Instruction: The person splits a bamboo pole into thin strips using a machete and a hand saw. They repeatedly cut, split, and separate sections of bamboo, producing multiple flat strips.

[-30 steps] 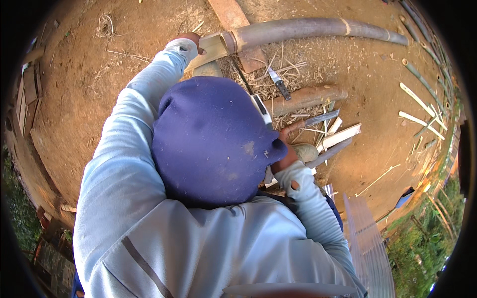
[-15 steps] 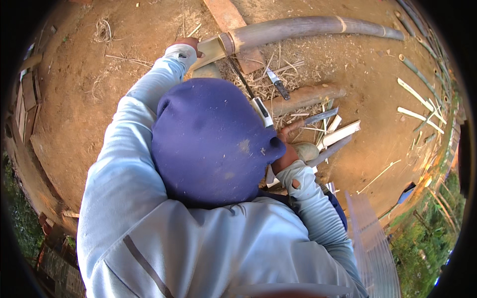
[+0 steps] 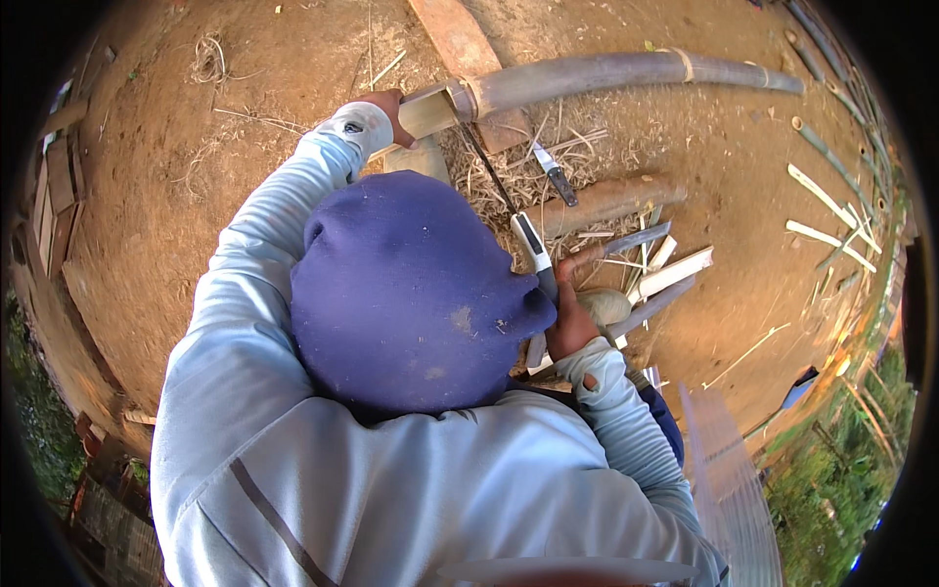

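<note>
The left hand (image 3: 388,112) grips the cut-away end of a bamboo culm (image 3: 587,81) lying across a plank (image 3: 455,39), while a blue cap (image 3: 406,293) partly hides the right hand (image 3: 570,328), wrapped around a handsaw (image 3: 530,240).

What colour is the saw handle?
The saw handle is mostly white with a black inset, partly hidden lower down; the head view shows it best.

Grips the pale, cut-away left end of a bamboo pole (image 3: 587,82) with the left hand (image 3: 387,113); holds a saw (image 3: 531,239) by its white-and-black handle in the right hand (image 3: 571,325), partly hidden behind a blue cap (image 3: 411,293). Extends the dark blade far and leftward to the pole. Lying right of the saw: a knife (image 3: 560,184) among shavings (image 3: 585,142), a brown log (image 3: 616,199), pale split pieces (image 3: 675,274).
</note>
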### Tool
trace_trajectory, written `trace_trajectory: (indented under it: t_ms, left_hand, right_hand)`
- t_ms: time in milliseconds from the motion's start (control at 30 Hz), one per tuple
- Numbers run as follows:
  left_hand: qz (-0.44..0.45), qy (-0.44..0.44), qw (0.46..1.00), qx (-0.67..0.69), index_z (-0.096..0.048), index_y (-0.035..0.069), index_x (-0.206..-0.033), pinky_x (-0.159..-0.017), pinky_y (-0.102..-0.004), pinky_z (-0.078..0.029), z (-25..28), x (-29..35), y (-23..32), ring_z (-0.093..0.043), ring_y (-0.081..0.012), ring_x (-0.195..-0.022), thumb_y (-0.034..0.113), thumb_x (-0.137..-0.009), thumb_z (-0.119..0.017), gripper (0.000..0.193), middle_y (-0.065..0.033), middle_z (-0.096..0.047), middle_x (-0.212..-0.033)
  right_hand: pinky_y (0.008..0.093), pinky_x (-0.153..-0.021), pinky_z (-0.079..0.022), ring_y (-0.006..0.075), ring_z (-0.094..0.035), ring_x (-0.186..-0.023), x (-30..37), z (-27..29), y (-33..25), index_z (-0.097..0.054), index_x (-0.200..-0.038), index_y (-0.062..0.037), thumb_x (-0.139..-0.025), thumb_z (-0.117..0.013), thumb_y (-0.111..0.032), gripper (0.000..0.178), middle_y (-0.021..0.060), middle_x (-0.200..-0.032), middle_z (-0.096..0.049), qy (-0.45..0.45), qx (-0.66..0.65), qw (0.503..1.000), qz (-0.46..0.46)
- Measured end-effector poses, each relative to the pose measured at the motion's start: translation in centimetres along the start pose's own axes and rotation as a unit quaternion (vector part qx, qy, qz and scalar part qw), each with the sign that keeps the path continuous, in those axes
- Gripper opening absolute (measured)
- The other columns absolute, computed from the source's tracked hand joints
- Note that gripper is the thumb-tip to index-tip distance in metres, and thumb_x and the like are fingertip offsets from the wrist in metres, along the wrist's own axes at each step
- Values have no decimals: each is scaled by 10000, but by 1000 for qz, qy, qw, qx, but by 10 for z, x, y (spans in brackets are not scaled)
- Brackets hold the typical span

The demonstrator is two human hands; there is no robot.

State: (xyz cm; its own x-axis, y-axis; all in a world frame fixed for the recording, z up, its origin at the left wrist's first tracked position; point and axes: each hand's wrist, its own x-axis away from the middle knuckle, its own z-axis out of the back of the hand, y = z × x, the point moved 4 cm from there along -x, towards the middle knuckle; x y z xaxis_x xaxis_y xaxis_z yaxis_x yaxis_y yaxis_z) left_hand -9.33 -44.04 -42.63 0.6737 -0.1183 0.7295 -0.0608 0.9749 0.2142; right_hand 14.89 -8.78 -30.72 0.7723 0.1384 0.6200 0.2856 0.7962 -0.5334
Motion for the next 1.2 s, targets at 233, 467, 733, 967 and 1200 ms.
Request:
trace_trajectory:
  t_ms: [233,467,733,967,1200]
  left_hand:
    - [44,-4,999,-22,-536,74,-1345,-968,-467,-524,-2,1,8,-639,-353,-1148,382,-701,-878,792,-166,-667,-1231]
    - [31,-4,999,-19,-575,71,-1316,-955,-459,-518,-2,-1,4,-658,-361,-1104,420,-599,-913,866,-180,-689,-1176]
    - [66,45,996,-44,-624,93,-1269,-913,-446,-549,0,7,12,-680,-330,-1079,369,-664,-895,718,-158,-707,-1148]
    - [47,38,998,-30,-589,89,-1314,-940,-448,-542,2,8,19,-673,-341,-1089,413,-663,-883,784,-174,-697,-1164]
    - [48,10,998,-35,-569,64,-1330,-938,-445,-550,7,17,21,-667,-334,-1106,423,-671,-876,811,-170,-684,-1196]
  right_hand:
    - [571,-742,-486,524,-629,-864,-3,-1,-15,-467,-1188,-18,-990,-554,-345,393,336,-867,-649,-53,-1,997,-48]
    - [578,-750,-482,528,-628,-865,11,9,-9,-468,-1130,-12,-992,-545,-343,367,339,-845,-644,-10,-19,1000,13]
    - [532,-782,-501,500,-638,-947,-24,-4,-12,-516,-1132,12,-983,-592,-322,374,328,-951,-661,-17,-22,999,24]
    - [525,-842,-504,491,-641,-996,-75,-7,-39,-508,-1173,20,-973,-595,-367,444,342,-996,-661,-99,-15,991,-91]
    - [528,-831,-502,486,-642,-981,-19,-24,11,-507,-1155,1,-971,-597,-359,415,329,-983,-662,-28,4,998,-62]
